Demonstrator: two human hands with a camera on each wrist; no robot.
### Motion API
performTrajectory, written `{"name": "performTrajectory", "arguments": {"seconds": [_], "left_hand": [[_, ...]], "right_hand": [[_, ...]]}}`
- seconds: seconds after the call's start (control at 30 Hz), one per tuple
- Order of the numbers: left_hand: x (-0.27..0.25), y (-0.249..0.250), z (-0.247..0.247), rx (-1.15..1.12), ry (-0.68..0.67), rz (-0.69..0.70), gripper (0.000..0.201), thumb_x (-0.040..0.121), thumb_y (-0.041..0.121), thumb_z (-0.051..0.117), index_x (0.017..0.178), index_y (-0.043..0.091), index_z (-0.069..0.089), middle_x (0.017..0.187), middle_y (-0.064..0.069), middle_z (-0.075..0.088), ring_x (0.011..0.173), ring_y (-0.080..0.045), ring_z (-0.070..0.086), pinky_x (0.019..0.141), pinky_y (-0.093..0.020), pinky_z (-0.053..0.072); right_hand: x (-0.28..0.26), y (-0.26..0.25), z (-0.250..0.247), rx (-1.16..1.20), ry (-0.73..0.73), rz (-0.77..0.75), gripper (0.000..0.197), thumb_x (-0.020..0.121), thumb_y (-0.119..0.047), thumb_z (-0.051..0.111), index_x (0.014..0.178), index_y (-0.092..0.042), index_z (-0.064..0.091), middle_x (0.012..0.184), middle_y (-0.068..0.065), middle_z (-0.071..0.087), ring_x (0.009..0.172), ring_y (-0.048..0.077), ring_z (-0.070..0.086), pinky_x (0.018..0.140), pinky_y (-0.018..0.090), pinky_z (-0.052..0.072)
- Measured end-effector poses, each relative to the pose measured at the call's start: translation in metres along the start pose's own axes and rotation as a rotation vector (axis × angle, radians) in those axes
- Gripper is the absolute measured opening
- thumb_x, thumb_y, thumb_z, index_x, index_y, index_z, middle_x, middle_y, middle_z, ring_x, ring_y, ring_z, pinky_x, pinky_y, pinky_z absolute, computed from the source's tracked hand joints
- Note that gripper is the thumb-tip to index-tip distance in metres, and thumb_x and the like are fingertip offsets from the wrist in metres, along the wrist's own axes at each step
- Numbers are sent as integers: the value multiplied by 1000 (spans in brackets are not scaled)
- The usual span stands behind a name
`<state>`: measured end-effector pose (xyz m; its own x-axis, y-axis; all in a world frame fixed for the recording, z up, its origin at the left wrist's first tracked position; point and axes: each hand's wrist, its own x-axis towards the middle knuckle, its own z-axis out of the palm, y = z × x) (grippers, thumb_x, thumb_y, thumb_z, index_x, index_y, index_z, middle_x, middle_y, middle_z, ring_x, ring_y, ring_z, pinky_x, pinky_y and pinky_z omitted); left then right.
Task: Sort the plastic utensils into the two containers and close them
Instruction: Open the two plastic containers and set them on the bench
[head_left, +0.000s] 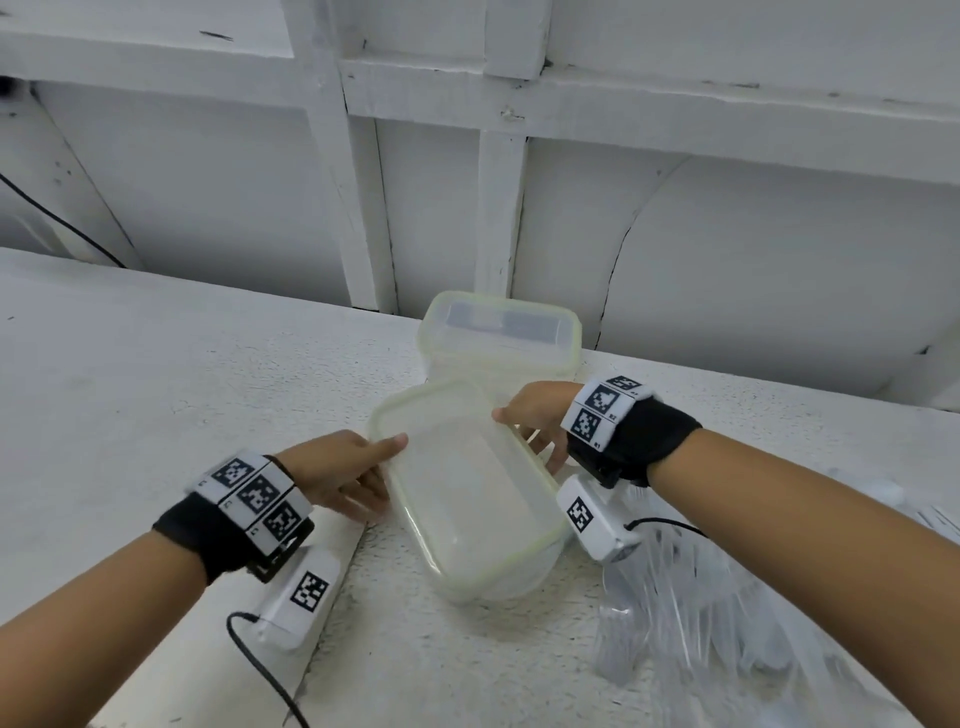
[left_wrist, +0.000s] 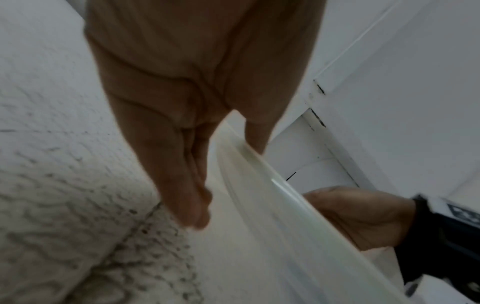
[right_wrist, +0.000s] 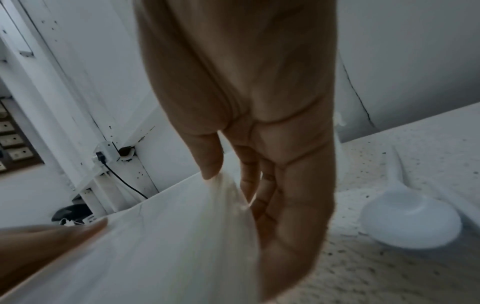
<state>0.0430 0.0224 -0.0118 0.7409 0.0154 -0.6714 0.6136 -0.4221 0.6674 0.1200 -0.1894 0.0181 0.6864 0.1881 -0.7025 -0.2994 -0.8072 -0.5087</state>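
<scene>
A translucent container (head_left: 467, 499) with a pale green rim sits tilted at the middle of the white table (head_left: 156, 364), held between both hands. My left hand (head_left: 387, 473) grips its left rim, thumb on top and fingers along the side. In the left wrist view the rim of the container (left_wrist: 272, 205) runs between the thumb and fingers of the left hand (left_wrist: 228, 184). My right hand (head_left: 524, 436) pinches the far right rim. The right wrist view shows the right hand (right_wrist: 239, 205) with thumb on the container (right_wrist: 168, 236) and fingers beneath it. A second container (head_left: 498, 332) stands behind.
A clear bag of plastic utensils (head_left: 727, 623) lies on the table under my right forearm. A white plastic spoon (right_wrist: 407, 222) rests on the table to the right. The white wall (head_left: 727, 234) rises just behind the far container. A black cable (head_left: 260, 654) trails from my left wrist.
</scene>
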Motion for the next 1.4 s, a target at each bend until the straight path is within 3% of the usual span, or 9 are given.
{"name": "performTrajectory", "arguments": {"seconds": [0.13,0.43,0.57,0.77,0.97,1.07,1.13,1.23,1.4], "left_hand": [[12,1,4,-239,205,72,48,95,44,43,115,1,54,105,-14,64,92,-28,64,73,-37,55],[26,-3,17,-214,420,233,48,92,46,49,104,0,56,102,-14,61,88,-26,58,80,-38,46],[27,-3,16,-132,479,240,46,89,48,52,89,2,52,87,-12,54,75,-23,50,68,-33,41],[29,-5,15,-167,465,252,47,89,48,52,94,1,55,91,-15,57,80,-24,54,81,-41,46],[26,-1,11,-66,426,217,56,90,54,44,105,1,57,103,-14,62,96,-32,60,88,-45,49],[22,2,10,-125,315,190,52,93,52,39,103,4,57,103,-14,62,98,-33,60,85,-45,50],[18,3,6,-296,209,162,39,95,42,44,98,7,58,98,-12,64,89,-29,62,77,-40,52],[16,-1,-7,-328,124,119,26,92,28,56,104,6,56,89,-9,62,75,-23,60,65,-33,52],[19,-4,-19,-284,72,144,16,89,19,60,97,4,57,77,-6,65,56,-15,64,52,-24,55]], "right_hand": [[-8,4,10,309,-67,21,25,97,-32,46,95,-8,53,84,10,55,68,20,57,47,32,54],[6,6,48,211,200,-39,68,98,-52,15,139,-2,38,140,19,45,124,34,46,104,42,38],[12,9,56,184,306,-81,68,99,-49,13,137,1,40,139,20,45,126,32,45,101,34,33],[18,14,60,267,409,-85,66,99,-48,21,125,5,50,125,20,56,113,32,53,89,31,38],[4,-1,44,305,280,21,58,101,-39,28,141,2,28,144,20,38,130,33,39,105,36,31],[-9,-1,6,333,208,-35,38,99,-25,37,123,2,47,118,20,56,98,30,58,90,40,47],[-20,4,-24,250,229,-90,32,97,-22,43,115,3,50,93,12,58,77,22,58,72,35,52],[-25,12,-57,-89,240,-101,31,96,-16,48,120,0,56,101,10,63,81,17,58,64,24,48],[0,43,-58,-738,177,-71,41,95,-8,47,135,-12,49,139,8,49,125,23,47,99,25,36]]}}
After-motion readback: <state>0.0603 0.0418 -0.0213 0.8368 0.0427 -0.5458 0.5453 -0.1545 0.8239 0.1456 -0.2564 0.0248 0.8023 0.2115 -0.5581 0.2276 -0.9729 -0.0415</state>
